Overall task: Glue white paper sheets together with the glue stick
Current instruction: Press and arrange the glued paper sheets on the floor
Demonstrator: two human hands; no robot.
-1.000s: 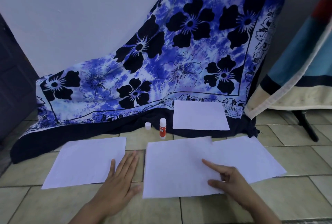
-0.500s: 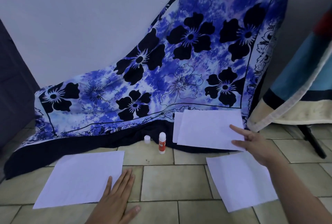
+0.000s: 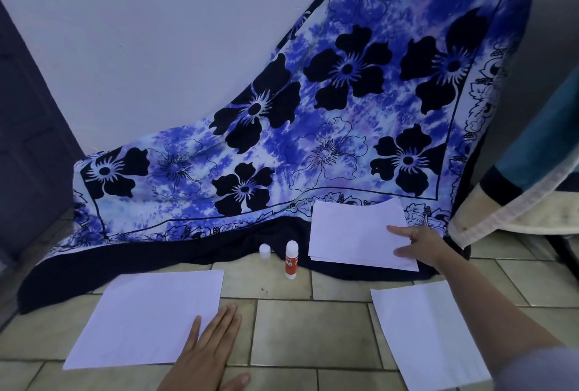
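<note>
Three lots of white paper lie in front of the person. Nearest on the left, a single white rectangular paper sheet (image 3: 147,315) lies flat on the beige tiled floor (image 3: 297,328). The left hand (image 3: 210,350) rests on its near right corner, palm down, fingers straight & pressed together, thumb out to the side over bare tile.

At the back, a thin stack of white paper sheets (image 3: 354,234) sits on the dark hem of the blue-and-white flower-print cloth (image 3: 313,140). Its edges aren't quite squared, and the top sheet's far right corner curls up a bit. The right hand (image 3: 419,245) reaches to that stack's right edge. Two digits lie stretched out on the top sheet, touching it, not curled round it; the other digits are hidden behind the hand.

Third lot: a white paper sheet on the right (image 3: 419,334) lies flat on the tiles, well apart from the left one, w/ the right forearm passing over its far right corner.

The orange-labelled white glue stick (image 3: 291,260) stands upright on a tile just at the hem, btw the left sheet & the stack, touching neither. A small white round cap (image 3: 265,250) stands just beside it on the left, not touching.

The cloth hangs down the pale wall (image 3: 156,30). A teal, dark & cream blanket (image 3: 517,187) hangs at far right.
</note>
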